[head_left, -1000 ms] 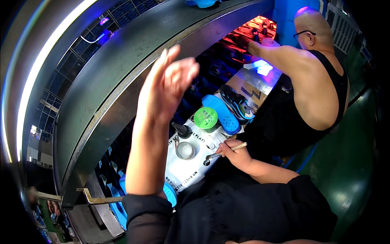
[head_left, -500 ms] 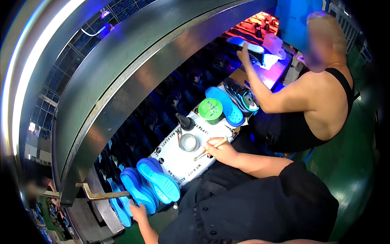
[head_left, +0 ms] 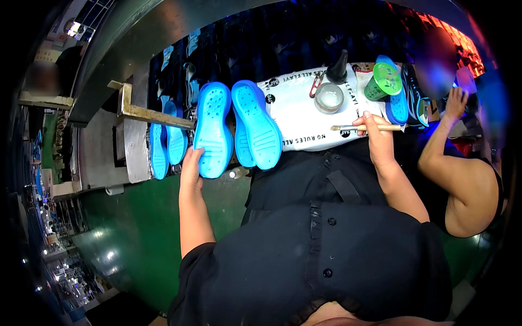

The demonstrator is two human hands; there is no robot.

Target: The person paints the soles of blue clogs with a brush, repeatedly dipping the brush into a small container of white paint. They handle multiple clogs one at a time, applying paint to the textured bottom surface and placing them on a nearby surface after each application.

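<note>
My left hand (head_left: 191, 167) grips the heel end of a blue shoe sole (head_left: 213, 127), its thumb over the edge and the other fingers mostly hidden. To its right, more blue soles (head_left: 256, 122) overlap, hollow side up. My right hand (head_left: 376, 138) is closed around a thin paintbrush (head_left: 380, 127), bristles pointing left. The brush is above the near edge of a white printed covering (head_left: 299, 119). On that covering stand a small glass jar (head_left: 329, 98) with pale contents and a black cone-tipped bottle (head_left: 338, 68).
A green-lidded cup (head_left: 383, 81), another blue sole (head_left: 398, 108) and a dark shoe (head_left: 416, 100) are at the right. A metal bracket (head_left: 147, 113) juts out on the left, near more soles (head_left: 175, 133). Beyond the right end, a co-worker's arm (head_left: 448, 117) is raised.
The view has swung left, bringing the soles nearer the middle. My left thumb now lies over the sole's heel. My right hand keeps hold of the paintbrush.
</note>
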